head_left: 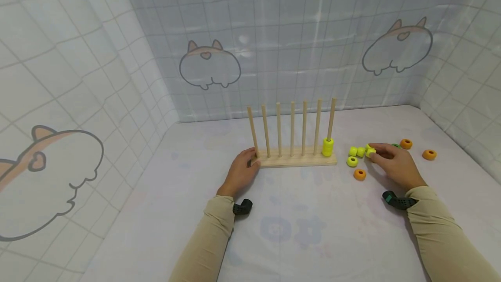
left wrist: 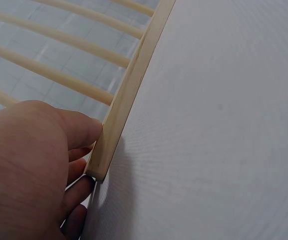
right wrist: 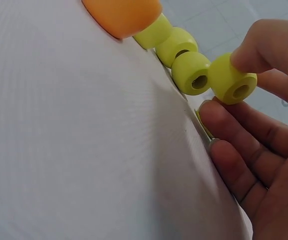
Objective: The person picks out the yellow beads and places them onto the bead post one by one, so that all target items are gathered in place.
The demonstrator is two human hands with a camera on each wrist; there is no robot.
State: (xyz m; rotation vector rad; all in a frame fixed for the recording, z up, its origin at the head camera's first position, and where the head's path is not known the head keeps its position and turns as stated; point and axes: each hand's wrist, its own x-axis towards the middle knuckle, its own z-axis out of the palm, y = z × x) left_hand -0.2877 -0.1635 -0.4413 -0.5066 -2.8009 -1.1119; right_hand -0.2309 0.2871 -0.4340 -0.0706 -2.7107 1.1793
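A wooden peg rack (head_left: 293,163) with a row of upright pegs stands on the table. My left hand (head_left: 239,172) grips its left end, thumb on the front edge and fingers behind, as the left wrist view shows at the base (left wrist: 115,120). Yellow beads (head_left: 327,148) are stacked at the bottom of the rightmost peg. To the right of the rack, my right hand (head_left: 397,166) pinches a yellow bead (right wrist: 226,75) between thumb and fingers, its hole showing. Several loose yellow beads (head_left: 352,161) lie just left of that hand; part of another shows beneath its fingertips.
One orange bead (head_left: 360,174) lies in front of the yellow ones. Two more orange beads, one farther back (head_left: 405,144) and one at the right (head_left: 429,155), lie beyond my right hand. A green bead (head_left: 396,146) is partly hidden behind it. A tiled-pattern curtain (head_left: 282,55) rises behind the table.
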